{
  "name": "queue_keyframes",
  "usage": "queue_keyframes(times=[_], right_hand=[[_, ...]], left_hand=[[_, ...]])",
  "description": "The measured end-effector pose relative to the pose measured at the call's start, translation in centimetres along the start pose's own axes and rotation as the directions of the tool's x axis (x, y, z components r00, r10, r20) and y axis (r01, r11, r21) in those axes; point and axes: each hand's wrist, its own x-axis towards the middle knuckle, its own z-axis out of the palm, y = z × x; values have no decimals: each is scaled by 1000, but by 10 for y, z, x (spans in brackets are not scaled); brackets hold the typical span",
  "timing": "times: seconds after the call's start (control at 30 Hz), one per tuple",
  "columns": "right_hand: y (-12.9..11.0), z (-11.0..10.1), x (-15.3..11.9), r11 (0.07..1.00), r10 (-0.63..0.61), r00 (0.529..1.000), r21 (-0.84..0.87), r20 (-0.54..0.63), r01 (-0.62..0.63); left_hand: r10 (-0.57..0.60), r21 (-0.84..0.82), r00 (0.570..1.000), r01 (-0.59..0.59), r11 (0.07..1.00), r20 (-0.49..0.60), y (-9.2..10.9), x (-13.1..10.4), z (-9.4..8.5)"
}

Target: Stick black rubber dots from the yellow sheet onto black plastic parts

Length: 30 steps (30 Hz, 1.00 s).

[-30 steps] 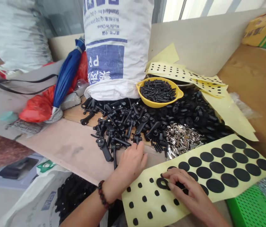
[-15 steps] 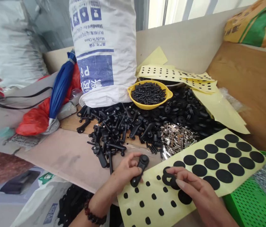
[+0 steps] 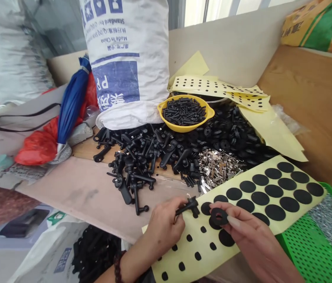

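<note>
My left hand (image 3: 167,222) is closed around a black plastic lever arm (image 3: 189,206), now turned on its side with its round end toward the right. Close beside it, my right hand (image 3: 246,228) pinches a black ring-shaped disc (image 3: 219,216) with a hole in its middle. The two parts are apart by a small gap. Under both hands lies a pale yellow sticker sheet (image 3: 189,265) carrying large black round pads (image 3: 266,198) and smaller black dots. A heap of similar black lever parts (image 3: 145,157) lies farther back.
Behind stand a yellow bowl (image 3: 185,127) of black screws and a white sack (image 3: 127,78). Small metal clips (image 3: 220,167) are piled near the sheet. A green basket (image 3: 313,243) sits at right, a bag of black parts (image 3: 95,251) at lower left, a blue umbrella (image 3: 73,102) at left.
My left hand has rolled over, turning the lever arm from face-up onto its side. My right hand has brought the ring-shaped disc slightly up and closer to it.
</note>
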Motion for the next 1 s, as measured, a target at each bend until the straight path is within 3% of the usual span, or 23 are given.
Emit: queue_keyframes(times=[0.07,0.17,0.37,0.5,0.67,0.8,1.0], right_hand=[[2,-1,0,1000,4,1000,18,-5,-4],[6,-2,2,1000,9,1000,13,4,-9],[11,-1,2,999,-5,999,-38,44,7],[12,1,0,999,-1,998,-47,60,4],[10,0,-1,994,-47,999,-102,27,49],[8,1,-1,984,-51,999,-173,15,52],[7,9,-1,986,-15,999,-167,32,20]], left_hand=[[185,348,982,-181,920,20,-4,-5,1],[254,485,959,-284,827,127,-6,-10,5],[90,222,979,-130,966,181,4,-2,0],[49,1,962,-51,999,268,8,14,-10],[-82,-356,902,249,900,424,5,22,-7],[-170,-391,890,349,852,424,1,18,-1],[-149,-396,886,339,853,438,8,13,-8]])
